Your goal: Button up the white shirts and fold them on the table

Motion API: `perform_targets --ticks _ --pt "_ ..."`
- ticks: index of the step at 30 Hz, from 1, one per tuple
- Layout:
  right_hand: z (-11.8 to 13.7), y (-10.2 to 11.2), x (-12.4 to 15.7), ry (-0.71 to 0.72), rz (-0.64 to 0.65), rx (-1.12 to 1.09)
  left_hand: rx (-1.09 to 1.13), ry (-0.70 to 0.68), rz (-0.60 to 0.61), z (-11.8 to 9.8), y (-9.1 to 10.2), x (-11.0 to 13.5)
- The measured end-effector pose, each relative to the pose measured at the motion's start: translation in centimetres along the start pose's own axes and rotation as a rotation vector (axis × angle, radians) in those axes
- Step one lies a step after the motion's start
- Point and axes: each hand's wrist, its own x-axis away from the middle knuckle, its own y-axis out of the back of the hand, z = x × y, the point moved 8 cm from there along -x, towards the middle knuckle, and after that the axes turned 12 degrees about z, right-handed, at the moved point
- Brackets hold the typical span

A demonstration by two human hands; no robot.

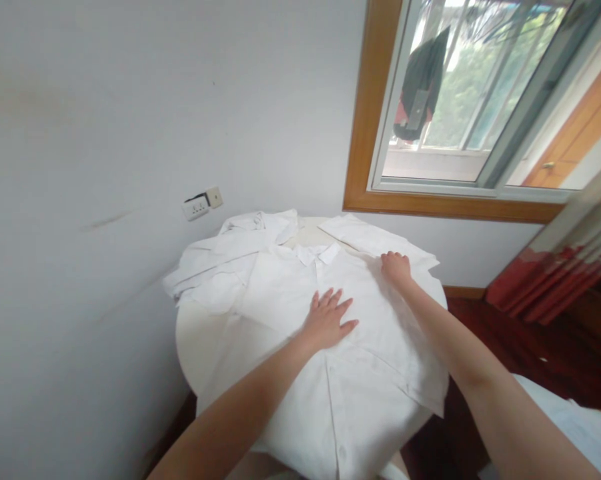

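A white button shirt [360,373] lies spread front-up on a small round white table [193,337], its collar [317,254] toward the wall. My left hand [327,319] rests flat on the shirt's chest, fingers spread, open. My right hand [396,267] presses on the shirt's right shoulder with its fingers curled down onto the cloth; whether it pinches the fabric I cannot make out.
More white clothes [220,257] are heaped at the table's far left, and a folded white piece [365,237] lies at the far right. A wall socket [200,203] is behind. A wood-framed window [460,120], a red curtain [555,273] and dark floor are to the right.
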Motion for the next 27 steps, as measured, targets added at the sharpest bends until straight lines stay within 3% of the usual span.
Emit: perform_targets --ticks 5,11,27 --pt "-2.9 -1.0 -0.2 -0.033 -0.009 -0.013 0.008 -0.003 -0.012 0.1 -0.1 0.0" --pt "-6.3 -1.5 1.6 -0.097 -0.014 0.001 -0.003 0.002 -0.017 0.1 -0.2 -0.2" --pt "-11.7 -3.4 10.8 -0.257 -0.213 0.033 -0.014 -0.002 -0.016 -0.1 0.1 -0.2"
